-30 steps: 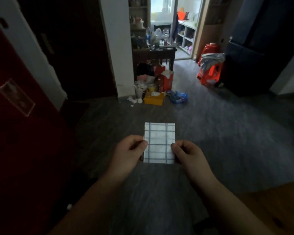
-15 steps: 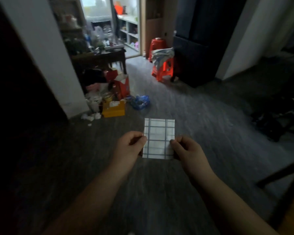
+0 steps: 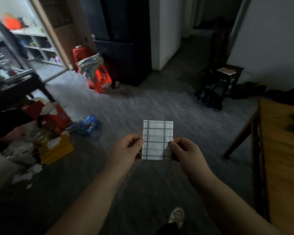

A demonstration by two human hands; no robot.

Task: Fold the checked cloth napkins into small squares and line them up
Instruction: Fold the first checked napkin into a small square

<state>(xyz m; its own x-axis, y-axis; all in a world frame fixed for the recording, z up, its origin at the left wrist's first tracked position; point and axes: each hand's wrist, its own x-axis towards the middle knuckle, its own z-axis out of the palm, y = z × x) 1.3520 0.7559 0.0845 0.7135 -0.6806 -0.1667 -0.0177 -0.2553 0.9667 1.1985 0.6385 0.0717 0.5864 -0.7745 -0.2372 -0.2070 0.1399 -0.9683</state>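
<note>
A white checked napkin point(image 3: 157, 138) with dark blue lines, folded into a small upright rectangle, hangs in the air in front of me above the grey floor. My left hand point(image 3: 126, 150) pinches its left edge between thumb and fingers. My right hand point(image 3: 185, 152) pinches its right edge at about the same height. Both forearms reach in from the bottom of the view. No other napkins are in sight.
A wooden table point(image 3: 283, 150) stands at the right. Boxes and litter with a yellow box point(image 3: 58, 150) crowd the floor at left. Red stools point(image 3: 98, 77) and a dark cabinet point(image 3: 126, 39) stand behind. My shoe point(image 3: 176, 216) shows below.
My view has swung to the right: the clutter slid left and the wooden table came into sight. Both hands keep the same hold on the folded napkin.
</note>
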